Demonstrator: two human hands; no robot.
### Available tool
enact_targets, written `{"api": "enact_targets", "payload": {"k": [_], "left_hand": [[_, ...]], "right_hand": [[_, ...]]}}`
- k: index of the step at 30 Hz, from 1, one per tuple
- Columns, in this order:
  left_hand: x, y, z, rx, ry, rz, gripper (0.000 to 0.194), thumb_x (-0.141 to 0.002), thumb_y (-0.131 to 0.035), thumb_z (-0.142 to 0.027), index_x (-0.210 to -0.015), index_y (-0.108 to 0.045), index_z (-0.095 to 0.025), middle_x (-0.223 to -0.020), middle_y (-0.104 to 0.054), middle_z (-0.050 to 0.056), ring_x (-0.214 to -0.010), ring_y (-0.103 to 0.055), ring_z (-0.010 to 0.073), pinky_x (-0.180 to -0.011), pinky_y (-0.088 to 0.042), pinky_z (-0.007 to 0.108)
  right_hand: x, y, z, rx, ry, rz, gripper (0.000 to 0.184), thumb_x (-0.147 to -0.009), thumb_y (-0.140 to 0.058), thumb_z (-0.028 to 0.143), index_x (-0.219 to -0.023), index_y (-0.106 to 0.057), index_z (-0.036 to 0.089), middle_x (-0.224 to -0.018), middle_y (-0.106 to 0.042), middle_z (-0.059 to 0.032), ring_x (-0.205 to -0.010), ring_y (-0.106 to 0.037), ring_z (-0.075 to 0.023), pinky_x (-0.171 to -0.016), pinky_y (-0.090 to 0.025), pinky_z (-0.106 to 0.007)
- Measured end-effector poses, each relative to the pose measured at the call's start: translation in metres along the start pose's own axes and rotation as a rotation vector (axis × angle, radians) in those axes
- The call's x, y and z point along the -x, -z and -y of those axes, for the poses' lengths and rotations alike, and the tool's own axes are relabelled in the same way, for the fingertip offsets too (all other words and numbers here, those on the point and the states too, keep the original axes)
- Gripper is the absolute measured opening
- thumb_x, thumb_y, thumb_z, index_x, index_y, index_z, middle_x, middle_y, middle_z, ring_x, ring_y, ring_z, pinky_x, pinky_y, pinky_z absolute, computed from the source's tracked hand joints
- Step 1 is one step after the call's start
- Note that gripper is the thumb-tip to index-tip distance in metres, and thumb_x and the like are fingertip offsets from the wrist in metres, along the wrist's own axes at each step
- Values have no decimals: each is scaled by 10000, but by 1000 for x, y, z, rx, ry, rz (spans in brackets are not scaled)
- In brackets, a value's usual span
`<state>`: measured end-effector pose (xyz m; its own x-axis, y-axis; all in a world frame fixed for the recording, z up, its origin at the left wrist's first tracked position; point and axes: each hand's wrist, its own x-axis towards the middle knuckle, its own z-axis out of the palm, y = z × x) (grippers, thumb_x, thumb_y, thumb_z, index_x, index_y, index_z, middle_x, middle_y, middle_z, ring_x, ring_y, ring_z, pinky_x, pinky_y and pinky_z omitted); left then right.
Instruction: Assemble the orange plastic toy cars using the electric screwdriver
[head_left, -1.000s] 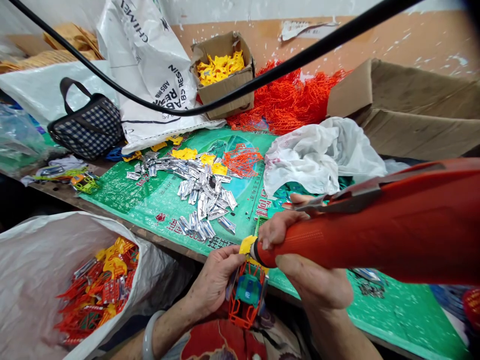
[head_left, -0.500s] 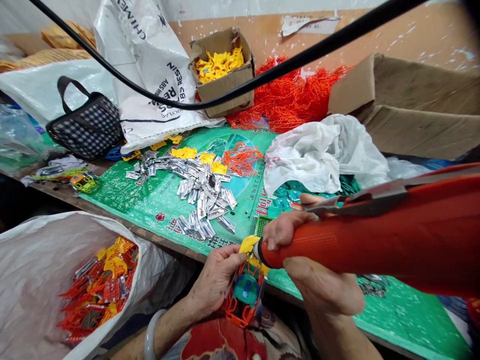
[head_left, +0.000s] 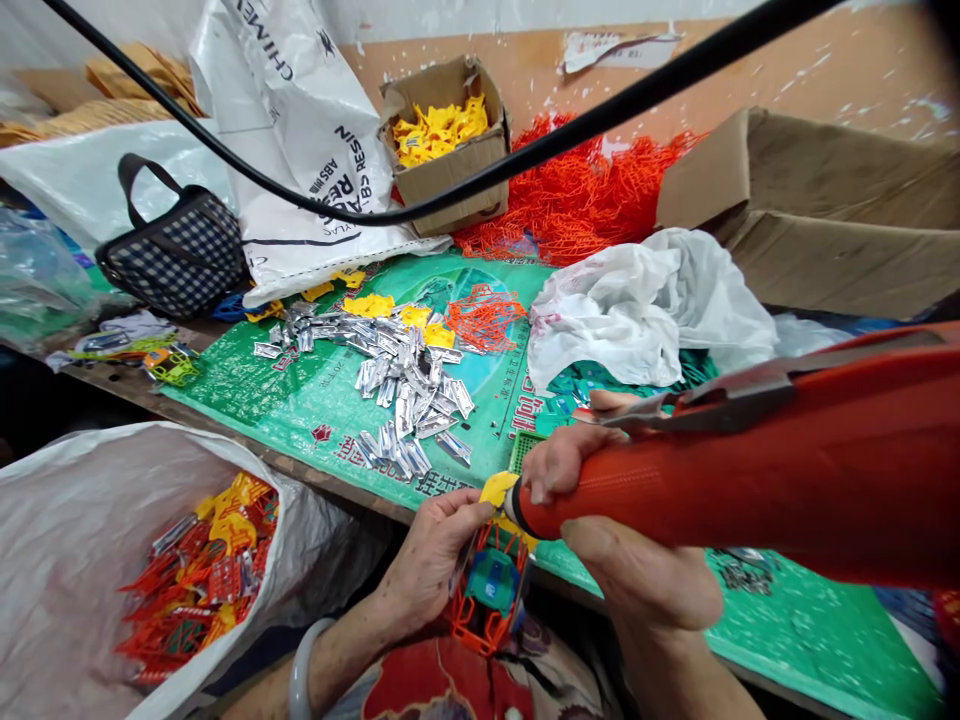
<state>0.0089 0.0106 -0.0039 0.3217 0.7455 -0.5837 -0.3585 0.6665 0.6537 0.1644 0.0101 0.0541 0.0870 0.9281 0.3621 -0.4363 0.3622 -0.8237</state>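
Note:
In the head view, my left hand (head_left: 433, 548) pinches the yellow end of a toy car body (head_left: 491, 580), made of an orange-red frame with a green middle piece, above my lap. My right hand (head_left: 600, 500) is wrapped round a red power screwdriver (head_left: 697, 490), which comes in from the right. Its dark nose touches the yellow part of the toy; the tip itself is hidden there. Silver plates (head_left: 416, 390) lie loose on the green table cover (head_left: 300, 420), with several yellow pieces (head_left: 369, 305) and orange frames (head_left: 486, 318) among them.
An open white sack (head_left: 300, 470) of toy bodies stands at lower left. Further back are a carton (head_left: 450, 190) of yellow parts, a heap of red frames (head_left: 585, 190), a white plastic bag (head_left: 637, 300) and a large cardboard box (head_left: 832, 250). A black cable (head_left: 420, 205) hangs across the view.
Hardly anything differs. The red screwdriver and my right hand have shifted very slightly left, with the nose still against the yellow part.

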Motion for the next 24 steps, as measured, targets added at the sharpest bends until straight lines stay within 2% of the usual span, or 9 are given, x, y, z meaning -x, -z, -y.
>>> {"api": "enact_targets", "payload": {"k": [4,10,14,19,24], "left_hand": [[0,0,1,-9,7,-10,174,-652,-836,-306,-683,-720,-180,-595,-665,-39,-513,-542,100,-536,-423,212],[0,3,1,-9,13,13,225,-654,-855,-328,-730,-728,-159,-618,-674,-16,-544,-565,115,-561,-445,219],[-2,5,1,-2,23,8,294,-619,-883,-362,-740,-726,-145,-625,-671,-2,-564,-573,125,-572,-453,226],[-1,5,3,-3,20,13,237,-659,-857,-333,-737,-725,-152,-627,-659,-14,-558,-558,112,-572,-443,217],[-3,7,5,12,20,30,270,-656,-861,-344,-771,-728,-139,-642,-651,-6,-541,-539,107,-561,-440,223]], "right_hand": [[-1,-1,0,5,-1,-1,268,-813,-770,348,-1030,-617,308,-845,-625,39,-721,-605,-140,-750,-498,-347],[-3,-4,2,11,8,-54,491,-779,-796,375,-1205,-552,352,-806,-622,52,-672,-588,-143,-708,-502,-348],[-3,-4,2,2,23,-41,363,-791,-784,350,-1096,-589,326,-824,-623,46,-693,-599,-143,-715,-509,-349],[-3,-3,1,-32,24,-24,288,-798,-779,312,-1030,-609,312,-843,-627,42,-705,-604,-140,-710,-523,-342],[-3,-4,1,-65,7,-39,378,-794,-781,302,-1123,-598,340,-836,-628,50,-672,-611,-132,-681,-534,-332]]}}
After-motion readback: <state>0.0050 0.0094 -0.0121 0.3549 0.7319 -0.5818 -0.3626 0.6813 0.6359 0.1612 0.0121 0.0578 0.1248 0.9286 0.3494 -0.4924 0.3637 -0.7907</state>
